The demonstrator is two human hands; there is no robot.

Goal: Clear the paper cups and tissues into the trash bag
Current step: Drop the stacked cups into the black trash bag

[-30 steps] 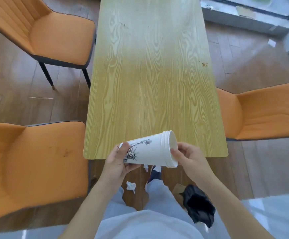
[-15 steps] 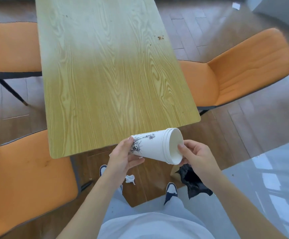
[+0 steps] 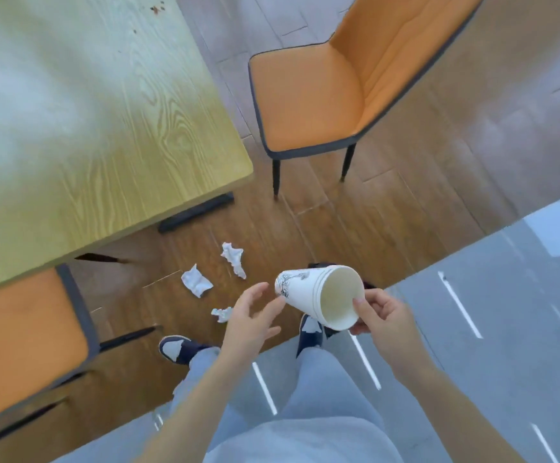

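Note:
A white paper cup point(image 3: 308, 292) with a dark print lies on its side in the air, its mouth toward me. My right hand point(image 3: 382, 320) pinches its rim. My left hand point(image 3: 251, 320) is just left of the cup's base, fingers spread, holding nothing. Three crumpled white tissues lie on the wooden floor: one point(image 3: 196, 281) by the table, another point(image 3: 234, 259) beyond it, a small one point(image 3: 222, 314) by my left hand. A black trash bag point(image 3: 368, 284) is mostly hidden behind the cup.
The wooden table point(image 3: 98, 128) fills the upper left, with crumbs near its far end. One orange chair point(image 3: 335, 81) stands to the right, another orange chair point(image 3: 21, 332) at the left. My shoes point(image 3: 176, 349) stand where the wooden floor meets grey tiles point(image 3: 505, 312).
My view swung right and down, away from the table toward the floor. My left hand let go of the cup's base and opened. The tissues on the floor came into view.

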